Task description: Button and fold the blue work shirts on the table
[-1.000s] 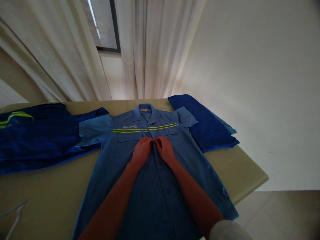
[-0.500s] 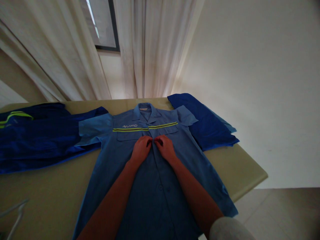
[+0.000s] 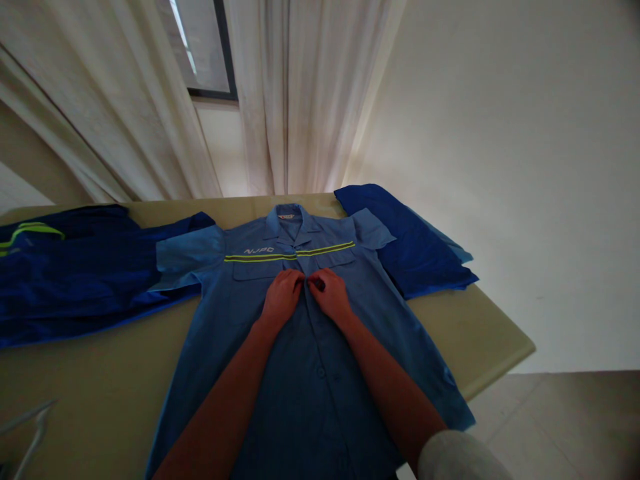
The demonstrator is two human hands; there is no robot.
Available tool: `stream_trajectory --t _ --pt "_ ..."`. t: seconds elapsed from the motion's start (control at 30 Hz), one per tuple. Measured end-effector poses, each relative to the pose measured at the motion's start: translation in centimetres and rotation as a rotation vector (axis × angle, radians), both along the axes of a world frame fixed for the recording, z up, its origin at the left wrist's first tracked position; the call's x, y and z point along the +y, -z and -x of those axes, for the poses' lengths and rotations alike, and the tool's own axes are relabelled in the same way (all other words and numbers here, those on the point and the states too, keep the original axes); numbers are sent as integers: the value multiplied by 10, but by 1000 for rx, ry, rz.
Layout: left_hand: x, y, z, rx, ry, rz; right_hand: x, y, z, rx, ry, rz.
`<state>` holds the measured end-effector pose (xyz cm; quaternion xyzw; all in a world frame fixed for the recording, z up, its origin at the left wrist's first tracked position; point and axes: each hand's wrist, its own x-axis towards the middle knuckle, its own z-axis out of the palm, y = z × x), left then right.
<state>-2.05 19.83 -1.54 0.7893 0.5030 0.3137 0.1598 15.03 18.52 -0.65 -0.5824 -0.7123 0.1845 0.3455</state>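
A blue short-sleeved work shirt point(image 3: 295, 360) lay front up on the beige table point(image 3: 110, 383), its collar point(image 3: 300, 225) at the far side and its hem toward the near side. The left hand point(image 3: 283, 293) and the right hand point(image 3: 327, 293) met at the middle of the shirt front, just below the chest stripes point(image 3: 260, 258). Both were nearly closed, the fingertips of each pinching the fabric at the front placket; a small gap showed inside the right hand's curled finger and thumb. Whether a button sat between the fingertips could not be told.

Nearer along the placket, between the forearms, a dark button point(image 3: 321, 372) was visible. White "NJPC" lettering point(image 3: 259, 251) stood above the stripes on the left, with a chest pocket point(image 3: 259, 271) below them. The shirt's left sleeve in the scene overlapped a dark blue garment point(image 3: 90, 287) with a neon yellow-green band point(image 3: 40, 228); the opposite sleeve overlapped another dark blue garment point(image 3: 400, 233) at the far right. A bent white rod point(image 3: 34, 440) showed at the near left, and pale curtains point(image 3: 330, 93) hung beyond the table.
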Motion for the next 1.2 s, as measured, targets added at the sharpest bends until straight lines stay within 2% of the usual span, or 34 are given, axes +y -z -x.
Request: stream_trajectory --t 0.3,0.63,0.83,1.03,1.2 --pt "0 -1 -2 -67 -39 58 0 -2 2 -19 -20 42" --pt "-2 -8 -2 -164 -18 93 3 -1 2 -72 -47 69" --pt "0 -9 -2 -38 13 35 4 -1 0 -3 -44 48" --pt "3 -11 3 26 34 61 9 0 -2 109 -13 134" --pt "-1 -19 0 173 33 26 10 3 2 248 32 168"
